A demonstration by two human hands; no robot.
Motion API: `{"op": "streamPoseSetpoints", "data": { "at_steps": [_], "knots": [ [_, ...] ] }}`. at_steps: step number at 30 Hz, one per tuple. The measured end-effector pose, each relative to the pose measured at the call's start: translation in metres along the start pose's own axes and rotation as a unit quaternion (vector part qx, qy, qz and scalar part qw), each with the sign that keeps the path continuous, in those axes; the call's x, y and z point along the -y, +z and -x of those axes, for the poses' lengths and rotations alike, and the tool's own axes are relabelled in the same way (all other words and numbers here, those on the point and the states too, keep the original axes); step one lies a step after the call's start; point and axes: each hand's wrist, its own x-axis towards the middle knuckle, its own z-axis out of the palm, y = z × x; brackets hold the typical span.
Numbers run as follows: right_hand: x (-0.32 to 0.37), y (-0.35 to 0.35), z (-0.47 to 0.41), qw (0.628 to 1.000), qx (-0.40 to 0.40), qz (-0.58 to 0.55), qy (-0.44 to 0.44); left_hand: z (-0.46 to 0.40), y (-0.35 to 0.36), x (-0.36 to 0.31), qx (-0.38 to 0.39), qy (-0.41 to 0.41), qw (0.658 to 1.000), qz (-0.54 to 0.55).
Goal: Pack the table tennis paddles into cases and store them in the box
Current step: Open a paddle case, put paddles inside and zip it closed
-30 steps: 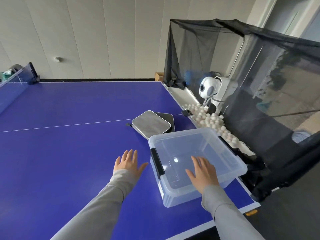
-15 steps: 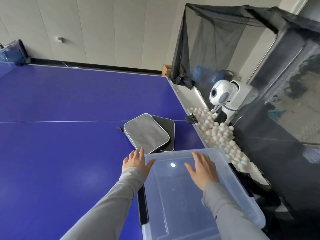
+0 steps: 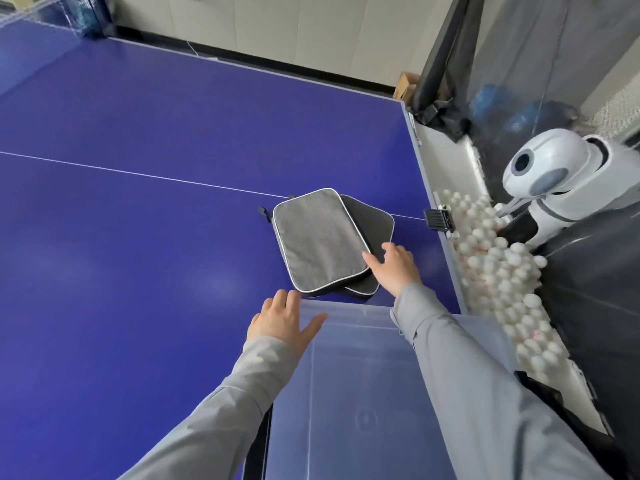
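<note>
Cases lie stacked at the centre of the frame on the blue tabletop (image 3: 138,237), which fills the left and middle of the picture. Largest after it is the clear plastic box (image 3: 363,393) at the lower centre, its far rim just below the cases. The grey case (image 3: 318,242) rests on top of the black case (image 3: 372,220), skewed so the black one shows at the right and lower edges. To the right, a trough holds many white balls (image 3: 495,271) beside a white ball machine (image 3: 554,174). The right hand (image 3: 393,268) rests fingers spread on the lower right corner of the stack, gripping nothing. The left hand (image 3: 282,318) lies open, empty, at the box's upper left corner.
</note>
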Motion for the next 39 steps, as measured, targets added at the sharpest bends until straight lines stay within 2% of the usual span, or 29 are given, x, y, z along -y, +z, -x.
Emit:
{"op": "streamPoseSetpoints", "data": {
  "at_steps": [9,14,23,26,28,30,31,33,36,39],
  "knots": [
    [0.007,0.045,-0.06,0.987,0.095,-0.076,0.102,-0.002,0.01,0.005,-0.012,-0.017,1.0,0.003],
    [0.014,0.049,-0.057,0.956,0.089,-0.252,0.125,-0.003,0.008,0.005,-0.01,-0.019,1.0,-0.006],
    [0.035,0.007,-0.028,0.942,-0.021,-0.334,0.024,-0.005,0.007,0.006,-0.003,-0.026,1.0,-0.016],
    [0.038,-0.019,-0.006,0.921,-0.069,-0.382,-0.005,-0.003,0.005,0.006,-0.027,-0.009,1.0,-0.002],
    [0.038,-0.037,0.015,0.895,-0.091,-0.435,-0.024,0.0,0.0,0.007,-0.068,-0.005,0.996,0.062],
    [0.038,-0.051,0.04,0.868,-0.108,-0.482,-0.047,0.007,-0.01,0.011,-0.116,-0.027,0.977,0.178],
    [0.038,-0.055,0.053,0.856,-0.112,-0.501,-0.059,0.012,-0.017,0.014,-0.138,-0.043,0.957,0.252],
    [0.036,-0.058,0.083,0.832,-0.103,-0.539,-0.081,0.023,-0.035,0.021,-0.158,-0.079,0.893,0.413],
    [0.037,-0.047,0.129,0.806,-0.054,-0.58,-0.108,0.037,-0.075,0.035,-0.124,-0.111,0.802,0.574],
    [0.044,-0.026,0.172,0.793,0.008,-0.593,-0.138,0.052,-0.113,0.052,-0.084,-0.1,0.75,0.648]
  ]
}}
